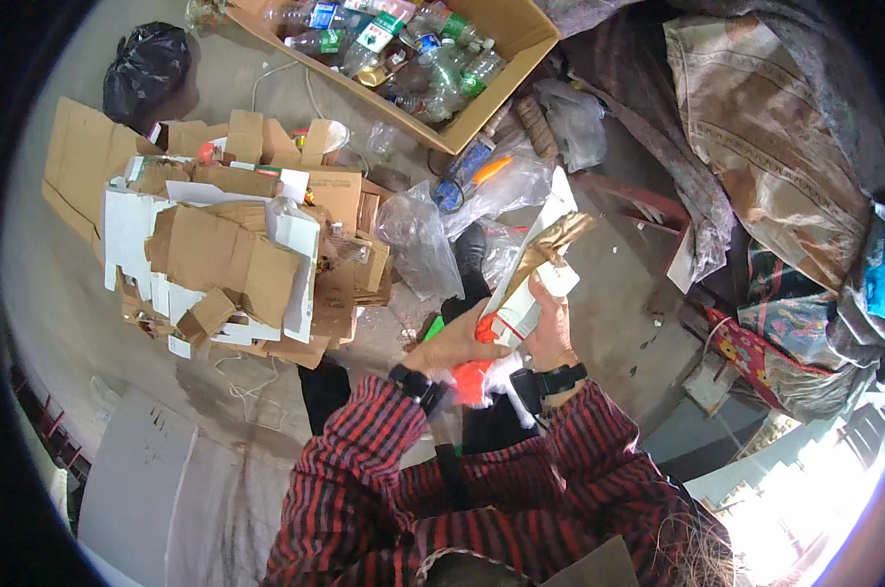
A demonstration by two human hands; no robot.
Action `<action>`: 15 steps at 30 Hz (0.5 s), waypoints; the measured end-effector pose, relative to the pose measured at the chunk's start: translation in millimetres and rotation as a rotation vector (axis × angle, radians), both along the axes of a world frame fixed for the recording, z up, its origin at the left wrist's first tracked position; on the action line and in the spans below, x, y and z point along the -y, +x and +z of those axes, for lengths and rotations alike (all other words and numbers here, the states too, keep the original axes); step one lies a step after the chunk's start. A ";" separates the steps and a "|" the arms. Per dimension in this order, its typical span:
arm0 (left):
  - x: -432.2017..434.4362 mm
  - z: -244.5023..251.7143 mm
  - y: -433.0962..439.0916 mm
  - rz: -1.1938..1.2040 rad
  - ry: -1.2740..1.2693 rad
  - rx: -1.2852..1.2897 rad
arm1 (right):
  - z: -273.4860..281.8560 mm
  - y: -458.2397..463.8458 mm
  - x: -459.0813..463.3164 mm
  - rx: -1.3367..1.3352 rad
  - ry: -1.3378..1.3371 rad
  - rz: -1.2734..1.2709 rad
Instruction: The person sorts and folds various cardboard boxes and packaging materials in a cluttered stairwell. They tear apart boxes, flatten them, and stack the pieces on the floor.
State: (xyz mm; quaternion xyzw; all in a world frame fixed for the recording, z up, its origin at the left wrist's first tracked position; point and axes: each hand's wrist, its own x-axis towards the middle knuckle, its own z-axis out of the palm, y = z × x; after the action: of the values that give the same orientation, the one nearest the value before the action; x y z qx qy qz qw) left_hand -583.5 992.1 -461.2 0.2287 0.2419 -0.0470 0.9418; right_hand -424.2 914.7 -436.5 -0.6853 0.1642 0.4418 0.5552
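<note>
In front of my body, a folded white paperboard carton slants up and away to the right. My left hand grips its near left end, by a bright red part. Around the right side of the same carton, my right hand is closed with the thumb pointing up along it. A torn brown paperboard piece sticks out at the carton's far end. Below the hands, a red plastic piece hangs beside white, blurred material; I cannot tell whether it is part of the carton.
To the left lies a stack of flattened cardboard. Beyond it is a black plastic bag. A cardboard box holding several plastic bottles stands ahead. Clear plastic bags and an orange-handled tool lie nearby. Cloth sacks are piled right.
</note>
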 end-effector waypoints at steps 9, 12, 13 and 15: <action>48.1 -14.0 -60.8 0.499 0.032 -0.389 | -58.6 -13.4 -31.4 -0.041 -0.074 0.003; 45.1 -27.8 -80.6 0.407 0.034 -0.443 | -74.3 -41.3 -37.9 -0.185 -0.001 -0.013; 45.1 -32.0 -86.0 0.319 0.108 -0.496 | -79.9 -50.8 -37.3 -0.215 0.005 0.024; 50.7 -35.6 -99.4 0.375 0.134 -0.442 | -95.8 -68.1 -35.9 -0.116 0.043 0.063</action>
State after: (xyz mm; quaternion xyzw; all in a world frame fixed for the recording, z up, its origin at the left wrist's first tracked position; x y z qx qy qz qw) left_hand -682.8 941.4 -496.7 0.2258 0.4815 0.0952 0.8415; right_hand -492.3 950.5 -532.3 -0.6513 0.1646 0.5014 0.5452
